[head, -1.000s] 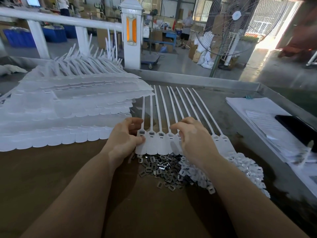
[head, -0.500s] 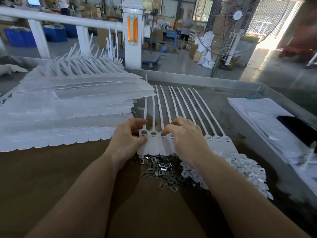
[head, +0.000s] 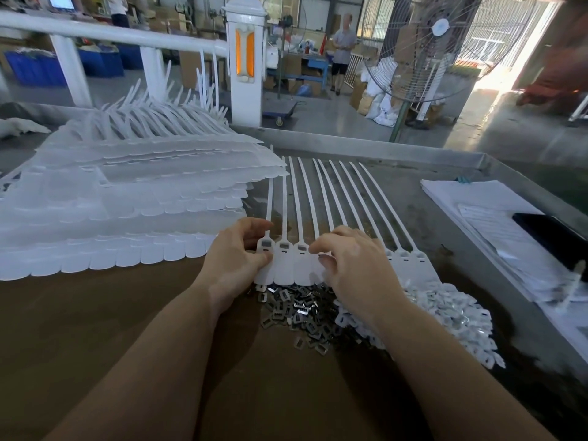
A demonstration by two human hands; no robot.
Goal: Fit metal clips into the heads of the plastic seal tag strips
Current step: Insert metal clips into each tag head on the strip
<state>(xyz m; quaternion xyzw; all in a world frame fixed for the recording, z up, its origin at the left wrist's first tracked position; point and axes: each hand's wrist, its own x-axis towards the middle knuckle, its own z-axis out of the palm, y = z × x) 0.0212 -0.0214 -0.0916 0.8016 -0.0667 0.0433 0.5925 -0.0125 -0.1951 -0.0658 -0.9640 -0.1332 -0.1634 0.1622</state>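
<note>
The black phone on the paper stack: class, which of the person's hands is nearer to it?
Right. The right hand rests on the tag heads, across bare table from the black phone. The left hand grips the leftmost tag head, farther away.

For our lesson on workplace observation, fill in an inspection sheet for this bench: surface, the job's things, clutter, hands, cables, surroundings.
Surface: brown bench top with a raised metal rim.
Job's things: row of joined tag strips; loose metal clips in front of it; pile of small white pieces to their right; big stack of strip sheets on the left.
Clutter: papers and a dark flat object on the right.
Hands: left hand pinches the row's left end; right hand rests curled on the heads, clip not visible.
Cables: nothing seen.
Surroundings: white railing, standing fan, person at a far table.
</note>
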